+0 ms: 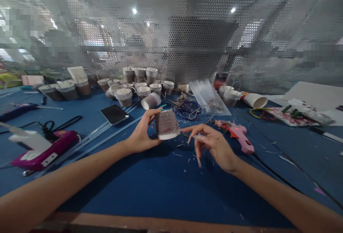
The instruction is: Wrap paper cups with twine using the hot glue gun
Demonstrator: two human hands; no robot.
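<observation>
far l. on the blue surface point(160, 190) sits a magenta power strip point(64, 140) w/ a white plug point(30, 141) on top & a looped black cord point(70, 122) just behind; a few pale-rimmed pots point(67, 91) stand farther back. next, clear strips point(85, 144) lie diagonally, & a dark-screened phone point(115, 114) lies near them. bigger grp of pots w/ thin handles point(124, 98) is behind, some stacked, one wrapped pot point(151, 101) tipped on its side. approx. mid, l. hand point(146, 129) grips the twine-wrapped cup point(167, 123) btwn thumb & fingers, held up over the surface, slightly tilted, white band facing down. behind it: blue-handled scissors point(187, 113) amid tangled twine, then a clear plastic bag point(207, 97). r. hand point(211, 142) is just r. of the cup, fingers loosely bent, index tip at or right by the cup's side; can't tell if it's touching or pinching a strand. scraps lie under & around it. to its r., pink glue gun point(238, 135) lies on the surface w/ black cable point(276, 174) running off lower r.; behind that, a pale cup point(255, 100) on its side, then a red-&-white patterned pkg point(300, 113) far r.
</observation>
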